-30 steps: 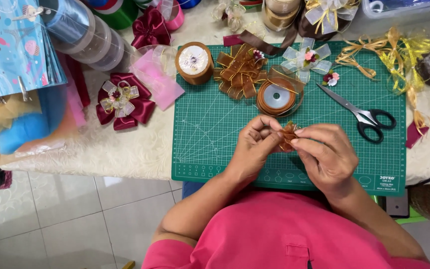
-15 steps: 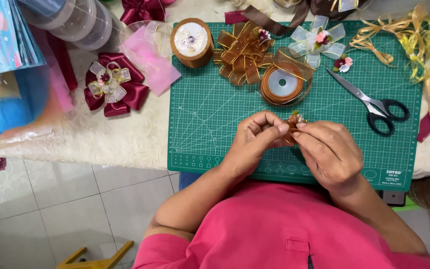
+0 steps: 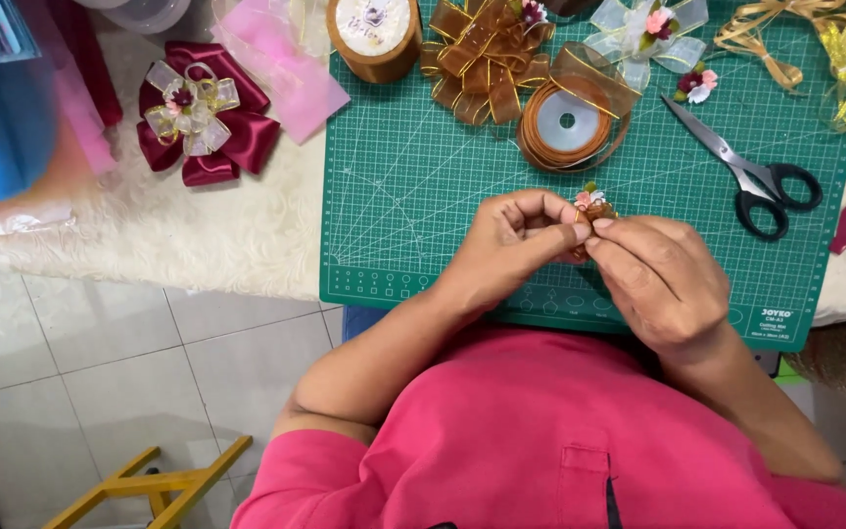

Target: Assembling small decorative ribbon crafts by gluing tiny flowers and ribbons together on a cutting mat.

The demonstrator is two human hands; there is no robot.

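- Left hand (image 3: pixel 516 235) & right hand (image 3: pixel 653 269) meet over the near-centre of the green cutting mat (image 3: pixel 413 186), fingertips pinched together on a small flower piece (image 3: pixel 589 204) (pink bloom w/ bits of brown-gold ribbon, mostly hidden by the fingers).
- Both hands closed in a pinch grip on that piece; it's held just above the mat, not lying on it.
- Just beyond the hands: a spool of brown sheer ribbon (image 3: pixel 570 122), loose end curling up.
- Far edge of mat, centre: finished brown-gold bow (image 3: pixel 487 64); left of it a round wooden-brown tub (image 3: pixel 374 34) w/ a white circular label on top.
- Far-right part of mat: pale sheer bow w/ pink flower (image 3: pixel 648 29), a tiny loose flower sprig (image 3: pixel 694 86) beside it, black-handled scissors (image 3: pixel 751 171) lying closed, pointing to the far-left.
- Mat's near-right corner carries a small white printed mark (not read).
- Off the mat's left edge, on the cream fluffy cover (image 3: pixel 208 235): maroon satin bow w/ gold-sheer centre (image 3: pixel 198 118), pink sheer fabric (image 3: pixel 281 69) next to it.
- Far-right corner: tangle of gold ribbon (image 3: pixel 834 59).
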